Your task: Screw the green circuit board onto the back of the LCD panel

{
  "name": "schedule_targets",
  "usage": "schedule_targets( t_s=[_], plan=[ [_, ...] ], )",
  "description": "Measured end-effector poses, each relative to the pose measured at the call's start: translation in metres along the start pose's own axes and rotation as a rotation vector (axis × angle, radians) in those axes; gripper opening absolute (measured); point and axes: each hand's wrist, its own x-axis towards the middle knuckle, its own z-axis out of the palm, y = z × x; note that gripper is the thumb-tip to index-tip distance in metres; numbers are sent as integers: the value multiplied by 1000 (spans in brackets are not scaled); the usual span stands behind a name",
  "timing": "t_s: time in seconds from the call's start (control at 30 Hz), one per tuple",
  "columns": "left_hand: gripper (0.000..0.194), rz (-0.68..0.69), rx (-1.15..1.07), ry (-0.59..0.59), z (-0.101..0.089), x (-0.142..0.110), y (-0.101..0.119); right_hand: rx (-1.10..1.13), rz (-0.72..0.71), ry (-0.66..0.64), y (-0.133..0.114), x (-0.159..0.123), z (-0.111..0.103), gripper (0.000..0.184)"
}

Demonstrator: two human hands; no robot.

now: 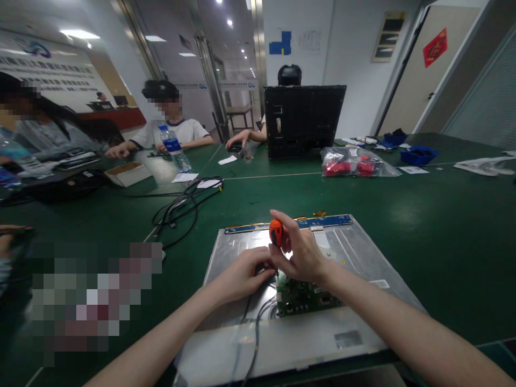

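A silver display panel [365, 258] lies flat in front of me, its back facing up. On it sits a green circuit board [300, 298], and a blue strip board [334, 221] runs along its far edge. My right hand [300, 250] is closed around the orange and black handle of a screwdriver [276, 233], held upright above the circuit board. The screwdriver's tip is hidden behind my fingers. My left hand [248, 271] is beside it at the board's left edge, fingers curled and pressed together; what they pinch is hidden. Dark cables [258, 328] run from the board toward me.
Black cables [185, 201] lie coiled at the left. Beyond the panel stand a black monitor [304, 121] and a plastic bag [355, 162] with red things. A water bottle [174, 148], an open box [128, 173] and blue trays [418, 155] are further off. Several people sit around the table.
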Motion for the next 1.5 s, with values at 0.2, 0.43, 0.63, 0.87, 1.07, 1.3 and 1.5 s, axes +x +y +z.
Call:
schedule_targets(
  t_s=[0.2, 0.43, 0.63, 0.87, 1.07, 1.3, 1.5],
  plan=[
    [10, 16, 11, 2, -1, 0, 0, 14, 16, 9, 4, -4, 1, 62],
    [10, 19, -12, 6, -1, 1, 4, 33, 10, 10, 4, -3, 2, 55],
    [9, -29, 11, 2, 0, 0, 4, -56, -22, 62, 4, 1, 3, 50],
    [10, -15, 6, 5, 0, 0, 2, -31, -5, 61, 1, 1, 3, 49],
    [10, 25, -8, 13, -1, 1, 4, -42, 18, 51, 0, -2, 2, 57],
    [9, 15, -16, 13, 0, 1, 2, -4, 13, 48, 2, -3, 3, 56],
    [8, -14, -18, 35, 1, 1, 2, -61, -15, 63, 2, 1, 3, 48]
  ],
)
